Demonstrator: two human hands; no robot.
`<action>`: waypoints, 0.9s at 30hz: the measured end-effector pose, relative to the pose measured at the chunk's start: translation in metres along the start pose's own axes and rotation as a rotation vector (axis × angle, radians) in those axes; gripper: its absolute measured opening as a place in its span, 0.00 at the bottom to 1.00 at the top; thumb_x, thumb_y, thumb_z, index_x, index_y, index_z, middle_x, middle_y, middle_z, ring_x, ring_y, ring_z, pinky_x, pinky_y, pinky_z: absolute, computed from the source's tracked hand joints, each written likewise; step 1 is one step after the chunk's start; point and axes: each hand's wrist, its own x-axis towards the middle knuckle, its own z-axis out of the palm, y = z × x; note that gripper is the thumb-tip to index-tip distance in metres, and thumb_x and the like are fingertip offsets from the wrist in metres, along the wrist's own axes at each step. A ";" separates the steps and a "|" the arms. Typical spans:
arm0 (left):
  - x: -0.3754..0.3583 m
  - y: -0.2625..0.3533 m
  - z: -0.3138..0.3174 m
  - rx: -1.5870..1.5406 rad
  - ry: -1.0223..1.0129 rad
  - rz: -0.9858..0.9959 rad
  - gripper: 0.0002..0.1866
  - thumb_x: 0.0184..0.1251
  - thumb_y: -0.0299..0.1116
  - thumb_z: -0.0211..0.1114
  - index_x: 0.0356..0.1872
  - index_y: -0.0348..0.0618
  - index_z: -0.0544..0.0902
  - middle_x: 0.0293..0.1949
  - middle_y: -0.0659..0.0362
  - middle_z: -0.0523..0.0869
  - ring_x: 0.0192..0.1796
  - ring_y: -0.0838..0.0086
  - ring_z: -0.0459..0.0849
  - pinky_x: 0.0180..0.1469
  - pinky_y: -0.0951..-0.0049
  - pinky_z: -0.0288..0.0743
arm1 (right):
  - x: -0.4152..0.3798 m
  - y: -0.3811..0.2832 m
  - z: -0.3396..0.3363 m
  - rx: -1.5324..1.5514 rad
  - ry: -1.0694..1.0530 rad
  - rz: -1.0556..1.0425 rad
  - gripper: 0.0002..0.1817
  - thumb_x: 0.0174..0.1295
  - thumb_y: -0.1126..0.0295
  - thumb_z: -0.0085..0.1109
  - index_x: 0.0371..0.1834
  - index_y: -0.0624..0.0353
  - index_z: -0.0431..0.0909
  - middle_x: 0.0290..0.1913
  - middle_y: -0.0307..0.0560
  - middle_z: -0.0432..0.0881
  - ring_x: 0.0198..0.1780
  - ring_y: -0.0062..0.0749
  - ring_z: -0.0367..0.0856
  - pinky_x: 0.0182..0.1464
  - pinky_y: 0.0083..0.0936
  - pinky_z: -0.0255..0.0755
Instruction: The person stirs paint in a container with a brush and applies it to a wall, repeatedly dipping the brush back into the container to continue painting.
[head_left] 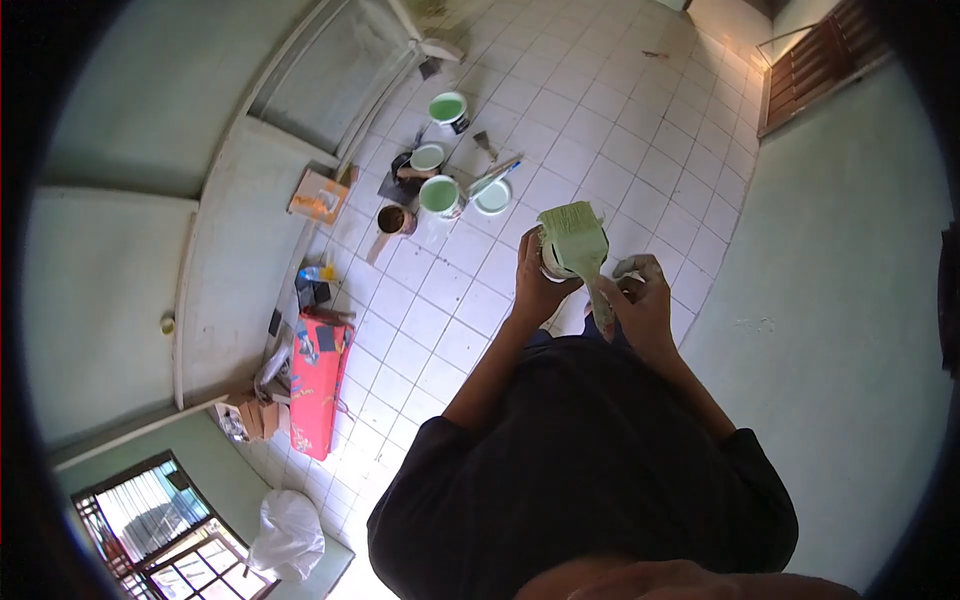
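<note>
My left hand [539, 286] is wrapped round a small pale container [549, 264], mostly hidden by the brush above it. A wide paintbrush [574, 236] with light green paint over its bristles and ferrule lies across the container's top, bristles pointing away from me. The brush's paint-smeared handle [601, 305] runs back to my right hand [645, 303], where the thumb and fingers pinch it. Whitish paint marks show on my right fingers. What the container holds is hidden.
On the tiled floor [440, 315] stand green paint buckets [447, 108] [440, 197], a lid [491, 197], a scraper [484, 143] and a brown tin [395, 220]. A red box-like object [318, 390] lies at left. A pale green wall [830, 290] rises at right.
</note>
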 end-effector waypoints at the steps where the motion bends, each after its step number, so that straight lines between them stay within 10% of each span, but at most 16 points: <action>1: -0.009 -0.009 -0.017 0.019 0.013 -0.008 0.48 0.39 0.31 0.90 0.67 0.40 0.75 0.63 0.47 0.77 0.67 0.46 0.78 0.68 0.50 0.77 | -0.001 -0.001 0.018 0.031 -0.006 0.043 0.28 0.68 0.74 0.74 0.67 0.70 0.72 0.50 0.54 0.84 0.38 0.25 0.89 0.32 0.21 0.81; 15: -0.099 -0.087 -0.148 0.160 0.402 -0.118 0.49 0.35 0.33 0.91 0.65 0.37 0.77 0.61 0.46 0.73 0.65 0.45 0.73 0.68 0.47 0.73 | -0.001 -0.004 0.185 0.304 -0.579 0.440 0.40 0.69 0.73 0.71 0.80 0.71 0.58 0.67 0.62 0.77 0.56 0.46 0.90 0.57 0.36 0.87; 27: -0.082 -0.154 -0.214 0.136 0.297 -0.357 0.47 0.38 0.34 0.90 0.67 0.44 0.79 0.65 0.49 0.76 0.70 0.47 0.71 0.73 0.48 0.69 | 0.071 0.039 0.270 0.323 -0.736 0.608 0.40 0.67 0.81 0.70 0.80 0.68 0.59 0.70 0.52 0.74 0.62 0.38 0.84 0.61 0.36 0.85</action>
